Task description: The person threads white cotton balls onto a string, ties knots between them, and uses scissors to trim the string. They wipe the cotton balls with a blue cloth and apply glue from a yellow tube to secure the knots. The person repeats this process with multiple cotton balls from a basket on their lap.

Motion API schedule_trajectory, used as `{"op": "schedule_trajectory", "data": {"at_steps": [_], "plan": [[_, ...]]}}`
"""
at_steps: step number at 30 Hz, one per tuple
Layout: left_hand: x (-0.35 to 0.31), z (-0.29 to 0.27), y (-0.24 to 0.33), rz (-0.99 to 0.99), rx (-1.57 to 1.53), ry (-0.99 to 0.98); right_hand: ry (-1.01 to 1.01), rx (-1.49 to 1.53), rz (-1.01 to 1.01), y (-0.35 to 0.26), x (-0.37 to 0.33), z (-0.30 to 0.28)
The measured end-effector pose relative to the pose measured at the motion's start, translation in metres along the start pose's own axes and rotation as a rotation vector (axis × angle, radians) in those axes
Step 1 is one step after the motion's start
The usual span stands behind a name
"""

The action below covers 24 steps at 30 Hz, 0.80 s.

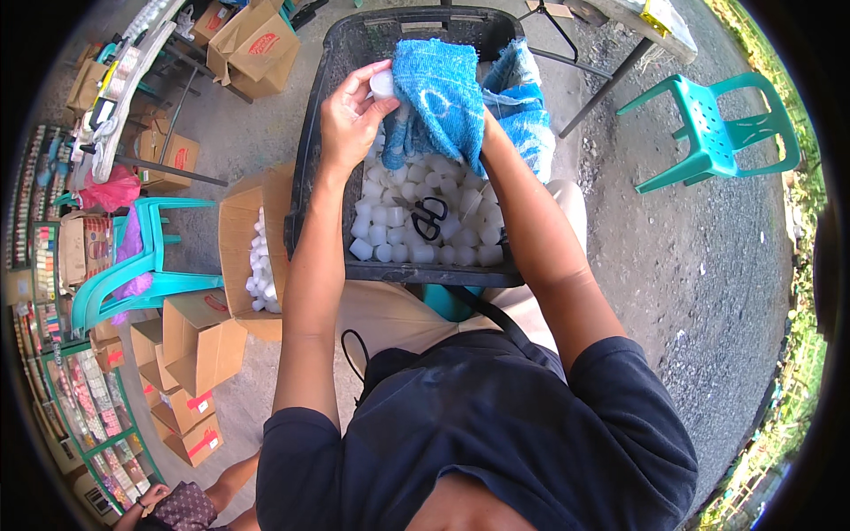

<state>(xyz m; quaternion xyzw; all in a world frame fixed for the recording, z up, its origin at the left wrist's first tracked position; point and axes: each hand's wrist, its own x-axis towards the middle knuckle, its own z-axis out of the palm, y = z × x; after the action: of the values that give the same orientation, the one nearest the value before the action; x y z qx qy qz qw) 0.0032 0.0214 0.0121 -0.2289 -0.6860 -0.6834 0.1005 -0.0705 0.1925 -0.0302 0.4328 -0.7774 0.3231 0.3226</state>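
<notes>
Between the thumb and fingers of my left hand (351,115) is a small white cylinder (382,85). Its kind I cannot make out. A blue patterned towel (436,88) wraps over my right hand (489,134), hiding the fingers, and its edge is against the cylinder. Both hands are above a black plastic crate (310,168). Inside it lie many similar white tapered pieces (394,232), loosely heaped. Scissors with black handles (428,219) rest on the heap. Another blue and white cloth (522,111) hangs over the crate's right side.
At the crate's left stands an open cardboard box (243,234) with more white pieces. Green plastic chairs (142,257) and several cartons (202,341) are farther left. Another green chair (717,128) stands at the right. A person's arm (235,482) shows at lower left.
</notes>
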Motion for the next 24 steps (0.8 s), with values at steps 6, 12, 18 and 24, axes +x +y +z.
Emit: {"op": "schedule_trajectory", "data": {"at_steps": [6, 12, 18, 24], "plan": [[0.008, 0.012, -0.005, 0.022, -0.102, -0.078, 0.235, 0.721, 0.551, 0.049, -0.043, 0.015], [0.003, -0.015, -0.025, -0.175, -0.354, 0.201, -0.695, -0.569, 0.765, -0.022, -0.023, -0.015], [0.001, -0.01, -0.022, -0.228, -0.542, 0.018, -1.588, -0.11, 0.365, -0.098, -0.061, -0.02], [-0.002, 0.006, -0.007, -0.069, -0.3, -0.167, -1.389, -0.28, 0.311, -0.102, -0.081, -0.049]]}}
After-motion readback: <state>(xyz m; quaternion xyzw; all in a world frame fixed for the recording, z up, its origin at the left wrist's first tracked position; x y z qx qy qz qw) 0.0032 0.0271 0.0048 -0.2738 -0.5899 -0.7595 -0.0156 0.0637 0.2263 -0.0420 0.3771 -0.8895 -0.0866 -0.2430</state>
